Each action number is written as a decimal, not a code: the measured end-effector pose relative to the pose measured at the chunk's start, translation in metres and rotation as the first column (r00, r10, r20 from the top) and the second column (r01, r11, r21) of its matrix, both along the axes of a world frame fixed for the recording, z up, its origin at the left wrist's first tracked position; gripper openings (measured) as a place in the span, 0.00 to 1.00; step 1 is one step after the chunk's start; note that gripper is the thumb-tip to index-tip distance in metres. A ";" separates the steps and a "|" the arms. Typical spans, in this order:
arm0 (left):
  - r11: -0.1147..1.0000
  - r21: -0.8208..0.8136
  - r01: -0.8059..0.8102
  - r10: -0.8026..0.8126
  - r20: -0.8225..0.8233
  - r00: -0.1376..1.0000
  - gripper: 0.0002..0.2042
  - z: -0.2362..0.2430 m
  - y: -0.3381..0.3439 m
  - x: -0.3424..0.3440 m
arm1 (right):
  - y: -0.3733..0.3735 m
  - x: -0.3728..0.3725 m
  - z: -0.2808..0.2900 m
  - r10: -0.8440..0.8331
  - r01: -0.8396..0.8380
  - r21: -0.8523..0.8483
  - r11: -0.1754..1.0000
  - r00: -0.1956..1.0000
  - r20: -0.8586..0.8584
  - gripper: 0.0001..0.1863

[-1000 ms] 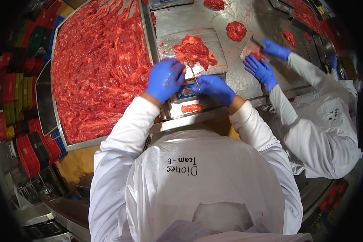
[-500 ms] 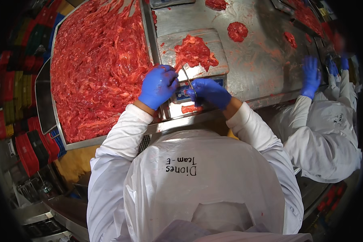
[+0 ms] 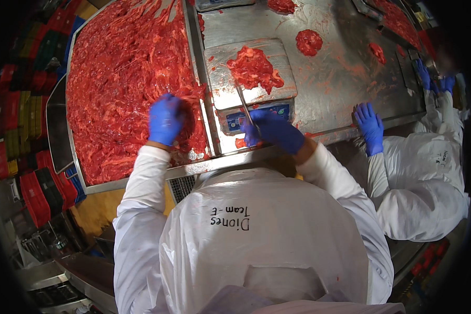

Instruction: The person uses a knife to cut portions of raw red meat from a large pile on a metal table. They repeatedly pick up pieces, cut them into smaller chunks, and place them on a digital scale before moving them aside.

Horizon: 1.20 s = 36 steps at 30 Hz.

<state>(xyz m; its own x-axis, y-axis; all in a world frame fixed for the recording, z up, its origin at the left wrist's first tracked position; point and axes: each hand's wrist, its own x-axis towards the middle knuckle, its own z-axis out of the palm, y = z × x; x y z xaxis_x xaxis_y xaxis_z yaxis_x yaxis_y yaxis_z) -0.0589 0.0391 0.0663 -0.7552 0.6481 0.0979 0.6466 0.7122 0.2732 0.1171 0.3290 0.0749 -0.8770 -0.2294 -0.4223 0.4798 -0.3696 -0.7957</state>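
My left hand (image 3: 166,120), blue-gloved, rests low over raw red meat strips (image 3: 125,78) that fill a wide metal tray (image 3: 115,185). Its fingers are curled, and whatever they may hold is hidden. In my blue-gloved right hand (image 3: 277,132) are slim metal scissors (image 3: 244,104), blades pointing away from me over the front of a bench scale (image 3: 222,99). The blade tips lie at the near edge of a pile of meat (image 3: 254,68) on the scale's plate. My right fingers partly cover the blue control panel (image 3: 282,110). A small meat scrap (image 3: 239,143) lies below the panel.
Meat portions (image 3: 309,42) sit apart on the steel table (image 3: 335,83). On my right a co-worker's gloved hand (image 3: 370,128) rests near the table edge. Another scale (image 3: 222,4) stands at the far side. Stacked red crates (image 3: 42,193) are at the left.
My left hand has moved left, off the scale's edge and over the meat tray. My right hand with the scissors has shifted slightly nearer. The co-worker's hand has come down and left.
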 end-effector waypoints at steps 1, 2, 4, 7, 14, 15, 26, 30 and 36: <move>0.998 0.009 -0.068 0.068 -0.038 0.997 0.14 -0.019 -0.030 -0.011 | -0.003 0.016 0.009 -0.037 0.037 0.020 0.999 0.999 0.020 0.15; 0.959 -0.160 -0.232 0.254 0.130 0.959 0.15 -0.033 -0.059 -0.015 | 0.000 0.029 0.014 -0.074 0.073 0.042 0.996 0.996 0.041 0.15; 0.955 -0.072 -0.288 0.294 0.094 0.951 0.15 -0.096 -0.130 -0.026 | 0.035 0.048 0.001 -0.049 0.153 0.350 0.924 0.956 -0.289 0.15; 0.821 0.144 -0.553 0.453 0.425 0.784 0.16 -0.066 -0.072 -0.050 | 0.085 0.062 -0.008 -0.486 0.526 0.210 0.824 0.847 -0.215 0.18; 0.888 0.439 0.138 -0.282 0.282 0.917 0.29 0.013 0.154 -0.003 | 0.047 -0.032 0.025 -0.209 0.265 0.117 0.957 0.910 -0.359 0.25; 0.848 0.525 0.074 -0.355 0.458 0.815 0.29 0.014 0.154 -0.003 | 0.040 -0.036 0.024 -0.227 0.278 0.099 0.955 0.906 -0.357 0.25; 0.927 0.313 -0.209 0.149 0.205 0.968 0.28 -0.010 0.054 -0.036 | 0.001 -0.099 -0.012 0.189 0.359 0.872 0.334 0.880 -0.435 0.50; 0.994 0.008 -0.110 0.106 0.211 0.972 0.31 -0.033 0.014 -0.029 | 0.123 -0.098 -0.020 -0.407 0.562 0.728 0.394 0.816 -0.410 0.50; 0.982 -0.176 -0.062 0.118 0.330 0.936 0.16 -0.054 -0.009 0.031 | 0.148 0.022 -0.091 -0.275 0.332 0.926 0.180 0.921 -0.277 0.45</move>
